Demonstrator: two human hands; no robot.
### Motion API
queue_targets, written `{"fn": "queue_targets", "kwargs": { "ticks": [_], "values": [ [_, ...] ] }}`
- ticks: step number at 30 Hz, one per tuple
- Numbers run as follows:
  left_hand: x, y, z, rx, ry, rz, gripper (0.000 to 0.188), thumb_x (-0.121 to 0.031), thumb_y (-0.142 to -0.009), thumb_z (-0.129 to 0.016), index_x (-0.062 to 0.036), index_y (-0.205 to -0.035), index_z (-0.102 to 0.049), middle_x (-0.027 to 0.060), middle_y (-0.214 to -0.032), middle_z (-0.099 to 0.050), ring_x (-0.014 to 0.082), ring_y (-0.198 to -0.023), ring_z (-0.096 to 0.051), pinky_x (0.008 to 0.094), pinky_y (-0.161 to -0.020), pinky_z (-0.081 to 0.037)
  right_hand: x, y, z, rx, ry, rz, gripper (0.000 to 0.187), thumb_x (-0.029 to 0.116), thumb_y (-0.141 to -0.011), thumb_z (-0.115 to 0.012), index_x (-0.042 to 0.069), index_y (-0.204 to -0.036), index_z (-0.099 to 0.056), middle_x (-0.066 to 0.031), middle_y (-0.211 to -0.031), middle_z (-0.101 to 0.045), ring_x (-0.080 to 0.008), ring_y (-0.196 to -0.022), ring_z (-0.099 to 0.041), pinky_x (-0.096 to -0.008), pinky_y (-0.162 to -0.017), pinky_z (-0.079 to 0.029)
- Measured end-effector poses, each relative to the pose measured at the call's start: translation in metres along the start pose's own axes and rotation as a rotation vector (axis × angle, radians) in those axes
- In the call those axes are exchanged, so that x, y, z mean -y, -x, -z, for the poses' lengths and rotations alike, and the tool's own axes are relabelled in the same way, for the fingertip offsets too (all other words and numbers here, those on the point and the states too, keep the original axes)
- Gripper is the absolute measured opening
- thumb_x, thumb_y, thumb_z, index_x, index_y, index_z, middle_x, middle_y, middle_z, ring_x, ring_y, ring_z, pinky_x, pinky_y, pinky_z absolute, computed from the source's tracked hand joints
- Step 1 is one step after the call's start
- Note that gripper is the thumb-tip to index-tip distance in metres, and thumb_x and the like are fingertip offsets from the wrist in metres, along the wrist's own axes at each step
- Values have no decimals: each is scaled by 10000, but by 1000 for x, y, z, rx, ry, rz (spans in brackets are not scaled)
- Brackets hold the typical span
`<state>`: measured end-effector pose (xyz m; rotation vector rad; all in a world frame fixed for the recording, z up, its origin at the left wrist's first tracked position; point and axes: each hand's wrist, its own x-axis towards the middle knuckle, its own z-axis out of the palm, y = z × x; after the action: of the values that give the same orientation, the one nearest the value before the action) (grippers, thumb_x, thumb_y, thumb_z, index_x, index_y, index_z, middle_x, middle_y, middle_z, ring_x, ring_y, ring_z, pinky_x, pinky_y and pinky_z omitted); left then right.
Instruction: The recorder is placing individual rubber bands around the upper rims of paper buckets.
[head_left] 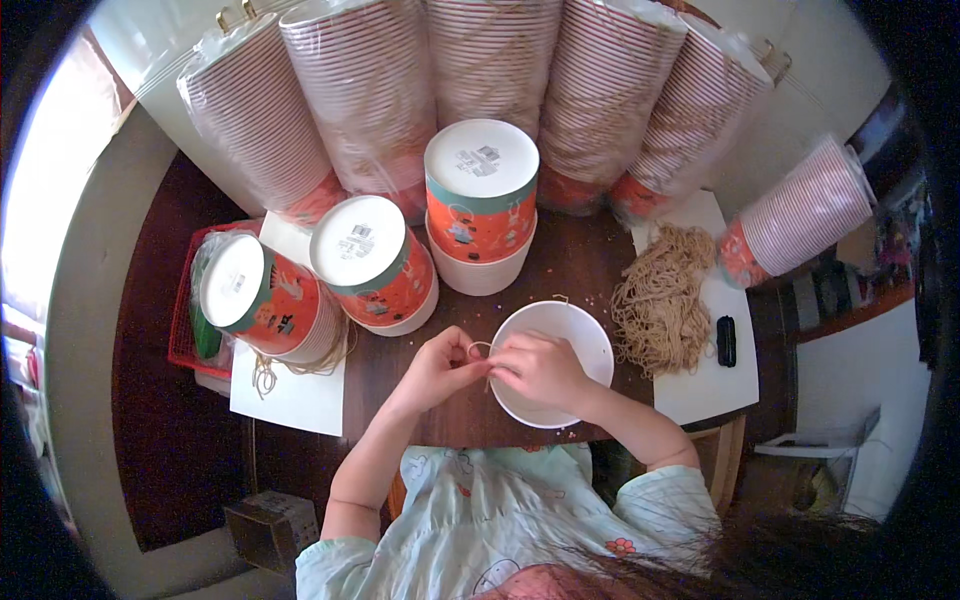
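My left hand (445, 368) and my right hand (540, 372) meet just in front of me, both closed, with the fingertips pinching a thin tan cord (481, 344). A small loop of the cord shows between them; its other parts are hidden by the fingers. Below my right hand stands a white paper tub (588, 335), mouth upward, its inside partly covered by the hand. To the right lies a tangled pile of tan cords (662, 300) on a white sheet (690, 392).
Upside-down orange paper tubs (470, 225) stand stacked at left and centre. Tall plastic-wrapped tub stacks (360, 90) line the back; another stack (800, 215) leans at right. A small black object (725, 341) lies beside the cords. A red basket (182, 325) is at far left.
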<state>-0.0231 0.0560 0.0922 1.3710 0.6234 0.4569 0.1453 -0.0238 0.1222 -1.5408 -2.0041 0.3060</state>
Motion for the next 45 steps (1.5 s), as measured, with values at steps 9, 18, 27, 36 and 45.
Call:
{"fn": "queue_targets", "kwargs": {
  "ticks": [9, 18, 27, 36, 45],
  "values": [
    [-1, 11, -3, -100, 139, -3, 175, -67, -790, -602, -4, -871, -460, 37, -772, -569, 88, -722, -565, 204, -611, -447, 2, 0, -4, 4, -78, -106, 51, 144, -658, -649, 109, -661, -612, -11, -699, -571, -196, -675, -570, -322, -580, -469],
    [14, 29, -20, -348, -600, -265, 140, -78, -658, -679, -43, -777, -614, 91, -704, -551, 247, -671, -548, 326, -570, -455, -7, 0, -5, 76, -276, -217, 71, 130, -672, -648, 71, -678, -609, -38, -709, -580, -201, -683, -576, -314, -616, -463],
    [23, 23, -25, -480, -787, -441, 121, -40, -662, -651, -55, -778, -619, 86, -686, -575, 226, -618, -553, 323, -540, -451, -10, 2, -6, 138, -298, -220, 104, 181, -692, -622, 78, -705, -614, -63, -755, -583, -228, -695, -582, -335, -628, -466],
    [35, 24, -28, -443, -293, -257, 93, 4, -750, -589, -14, -840, -605, 61, -740, -607, 99, -642, -568, 213, -557, -445, -10, 1, -6, 111, -322, -239, 66, 129, -678, -641, 71, -702, -620, -38, -701, -577, -186, -660, -566, -304, -596, -450],
    [39, 22, -28, -355, -62, -156, 109, -23, -761, -607, 9, -866, -601, 46, -773, -610, 73, -687, -554, 201, -615, -449, -10, 1, -8, 114, -324, -237, 79, 132, -682, -643, 63, -709, -617, -45, -720, -585, -193, -687, -575, -305, -615, -457]
  ]
}}
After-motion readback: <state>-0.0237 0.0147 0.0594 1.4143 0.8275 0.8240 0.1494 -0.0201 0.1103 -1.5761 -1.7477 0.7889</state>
